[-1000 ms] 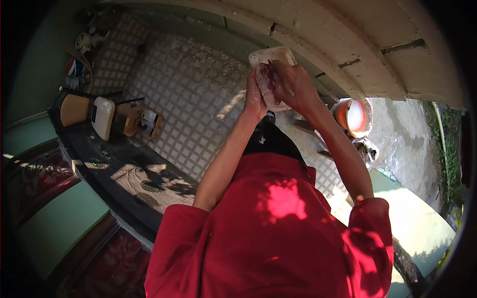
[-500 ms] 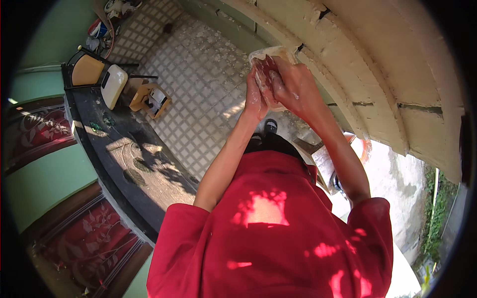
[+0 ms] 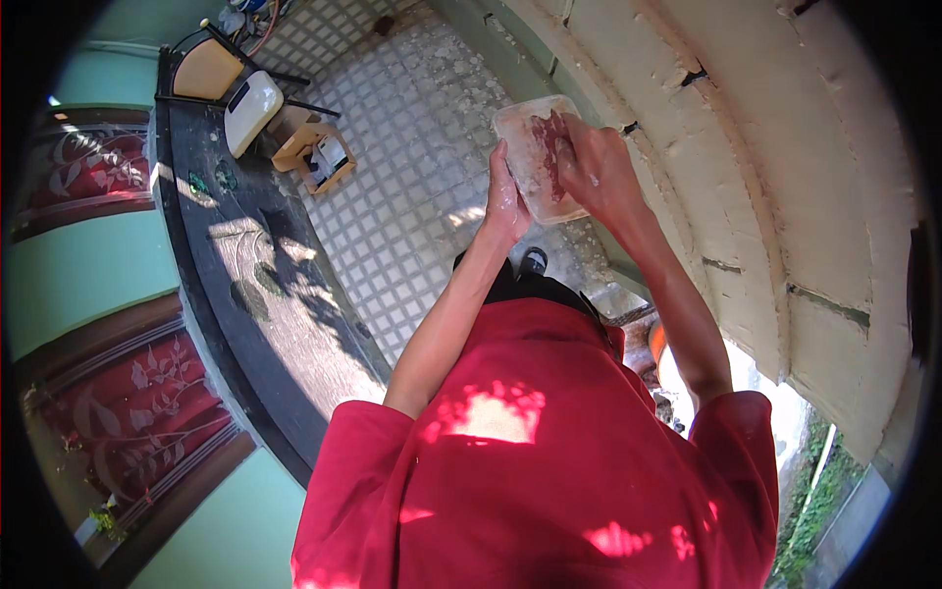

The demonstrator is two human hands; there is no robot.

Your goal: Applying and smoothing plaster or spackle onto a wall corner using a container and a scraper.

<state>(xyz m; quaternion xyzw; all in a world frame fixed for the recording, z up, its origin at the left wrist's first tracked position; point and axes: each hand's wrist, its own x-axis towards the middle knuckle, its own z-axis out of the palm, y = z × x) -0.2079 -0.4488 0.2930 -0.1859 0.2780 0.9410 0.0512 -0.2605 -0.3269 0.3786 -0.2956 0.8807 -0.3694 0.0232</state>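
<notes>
A shallow, see-through plastic tub (image 3: 525, 115), smeared with whitish paste, is held out in front of me. My left hand (image 3: 507, 201) grips its near left side, thumb along the edge and the other fingers mostly hidden. My right hand (image 3: 596, 167) is over the tub's right side, fingers closed on a dark red, paste-smeared flat piece (image 3: 547, 147) lying against the inside. I cannot tell exactly what this piece is. Whitish smears mark both hands.
A dark ledge (image 3: 221, 255) runs along the left, with a chair (image 3: 208, 69) and a cream seat-like panel (image 3: 253, 113) at its far end. An open cardboard box (image 3: 319, 157) stands on the tiled floor (image 3: 392, 187). A rough beige wall (image 3: 756, 147) rises close on the right.
My hands have moved apart, baring more of the tub and the red piece. The right hand has shifted slightly right. My view has turned a little, so the surroundings sit differently.
</notes>
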